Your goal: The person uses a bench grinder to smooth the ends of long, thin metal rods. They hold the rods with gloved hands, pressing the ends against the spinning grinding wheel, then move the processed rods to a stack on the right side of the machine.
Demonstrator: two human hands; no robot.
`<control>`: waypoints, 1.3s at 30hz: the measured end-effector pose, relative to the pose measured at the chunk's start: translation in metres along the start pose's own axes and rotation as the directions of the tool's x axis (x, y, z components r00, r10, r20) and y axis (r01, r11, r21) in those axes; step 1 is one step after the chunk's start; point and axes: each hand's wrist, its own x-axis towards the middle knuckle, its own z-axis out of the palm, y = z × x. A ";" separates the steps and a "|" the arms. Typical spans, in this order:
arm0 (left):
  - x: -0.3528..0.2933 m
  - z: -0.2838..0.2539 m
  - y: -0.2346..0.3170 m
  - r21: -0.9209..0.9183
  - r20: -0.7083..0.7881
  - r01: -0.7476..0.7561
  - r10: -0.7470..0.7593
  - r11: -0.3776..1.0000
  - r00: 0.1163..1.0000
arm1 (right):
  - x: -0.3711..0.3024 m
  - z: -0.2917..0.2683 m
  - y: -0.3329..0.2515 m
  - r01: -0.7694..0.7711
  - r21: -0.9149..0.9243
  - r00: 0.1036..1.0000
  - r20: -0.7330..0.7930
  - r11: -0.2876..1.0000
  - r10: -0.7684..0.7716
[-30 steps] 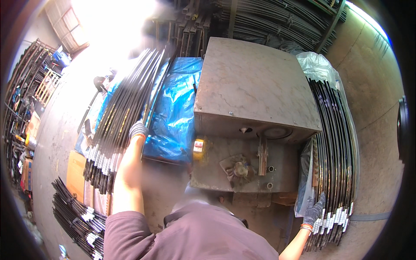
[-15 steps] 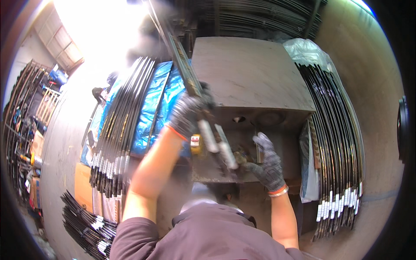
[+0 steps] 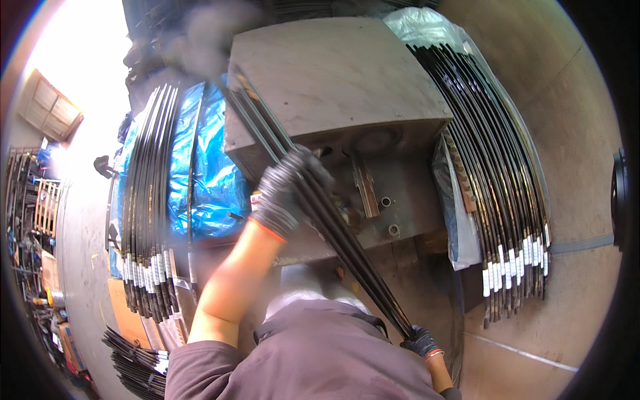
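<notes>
A small bundle of long black rods [image 3: 353,250] slants across the middle, from the upper left down to the lower right. My left hand [image 3: 287,190], in a grey and black glove with an orange cuff, is closed round the bundle about midway. Down at the lower right, my right hand [image 3: 421,341], gloved too, grips the near end of the same rods. The far end blurs away at the upper left. Behind the rods is a metal workbench [image 3: 413,217] with a large grey box [image 3: 340,73] on it.
Black rods with white-wrapped ends [image 3: 150,200] lie in a row on a blue plastic sheet [image 3: 217,180] at the left. Another row of rods [image 3: 487,180] lies at the right. Two small metal rings [image 3: 394,230] sit on the bench. More bundled rods [image 3: 137,363] lie at the lower left.
My right hand has left the bench area and moved down to the rods' near end. The rods now reach much farther toward the lower right. The view has shifted to the right.
</notes>
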 end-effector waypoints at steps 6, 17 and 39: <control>-0.030 -0.006 -0.161 -0.037 0.289 0.651 -0.615 0.758 0.734 | 0.011 -0.062 -0.122 0.184 0.028 0.982 -0.051 0.982 -0.183; 0.020 -0.021 -0.126 -0.257 0.311 0.672 -0.600 0.694 0.738 | 0.023 -0.089 -0.227 0.471 0.126 0.867 -0.252 0.873 -0.431; 0.117 -0.054 -0.182 0.444 -0.401 0.503 -0.338 0.741 0.852 | 0.106 -0.037 -0.185 -0.106 0.488 0.963 -0.168 0.867 0.212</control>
